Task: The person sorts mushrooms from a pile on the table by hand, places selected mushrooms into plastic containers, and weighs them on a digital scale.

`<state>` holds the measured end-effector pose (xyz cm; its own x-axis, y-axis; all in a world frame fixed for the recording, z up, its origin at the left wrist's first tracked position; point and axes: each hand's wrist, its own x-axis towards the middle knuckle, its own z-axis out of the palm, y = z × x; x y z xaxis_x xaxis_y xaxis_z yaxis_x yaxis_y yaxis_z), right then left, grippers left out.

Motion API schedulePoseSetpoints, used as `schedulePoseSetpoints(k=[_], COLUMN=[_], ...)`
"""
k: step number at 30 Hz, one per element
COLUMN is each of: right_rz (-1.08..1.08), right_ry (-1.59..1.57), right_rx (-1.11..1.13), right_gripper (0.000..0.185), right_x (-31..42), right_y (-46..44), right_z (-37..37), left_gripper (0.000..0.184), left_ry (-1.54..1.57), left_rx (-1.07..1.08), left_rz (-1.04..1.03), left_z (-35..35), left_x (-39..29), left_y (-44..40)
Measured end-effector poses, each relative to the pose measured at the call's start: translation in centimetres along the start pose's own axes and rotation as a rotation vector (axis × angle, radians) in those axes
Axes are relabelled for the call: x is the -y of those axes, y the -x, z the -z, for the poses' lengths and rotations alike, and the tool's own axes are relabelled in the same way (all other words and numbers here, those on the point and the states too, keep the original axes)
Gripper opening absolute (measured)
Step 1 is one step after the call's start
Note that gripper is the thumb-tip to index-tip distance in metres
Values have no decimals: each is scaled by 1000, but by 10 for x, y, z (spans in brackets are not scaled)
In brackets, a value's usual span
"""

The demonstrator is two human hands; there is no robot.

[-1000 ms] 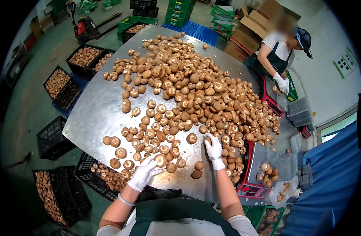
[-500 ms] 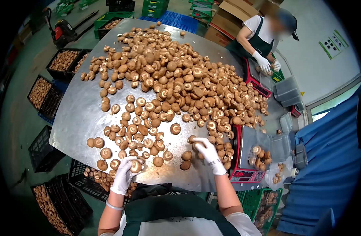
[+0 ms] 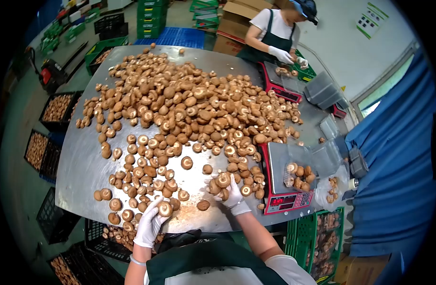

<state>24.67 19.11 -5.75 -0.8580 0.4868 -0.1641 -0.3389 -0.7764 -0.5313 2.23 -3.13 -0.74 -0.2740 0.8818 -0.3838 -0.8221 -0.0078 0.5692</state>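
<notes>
The gloved right hand [image 3: 231,194] cups several shiitake mushrooms [image 3: 220,184] at lower centre; the gloved left hand [image 3: 150,223] grips one mushroom [image 3: 165,209] to their left. Beyond, a large mushroom pile [image 3: 180,99] crosses the metal table [image 3: 77,156], with a red scale [image 3: 285,202] at right.

Counter [image 3: 80,166]: shiny metal, brown smudges [image 3: 181,219] by the close edge. Mushrooms [image 3: 189,102] heaped across the middle, scattered looser toward that edge. Near scale [image 3: 278,175] at right, far scale [image 3: 271,76] beyond; clear tubs [image 3: 321,89] beside them.
</notes>
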Motion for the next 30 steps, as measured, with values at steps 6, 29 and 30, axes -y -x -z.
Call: schedulePoseSetpoints(k=[6,29,30], right_rz=[122,647,733], right_ry=[-218,2253,2174], right_rx=[11,-442,-472], right_gripper=[82,71,67], right_x=[17,273,278], right_y=[16,211,218], right_z=[-16,39,41], left_gripper=[48,42,44], left_ry=[-61,-392,-409], left_rx=[58,319,295], left_rz=[70,37,3], left_z=[-40,-302,-299], left_x=[27,220,219], left_y=[-24,-102,-103])
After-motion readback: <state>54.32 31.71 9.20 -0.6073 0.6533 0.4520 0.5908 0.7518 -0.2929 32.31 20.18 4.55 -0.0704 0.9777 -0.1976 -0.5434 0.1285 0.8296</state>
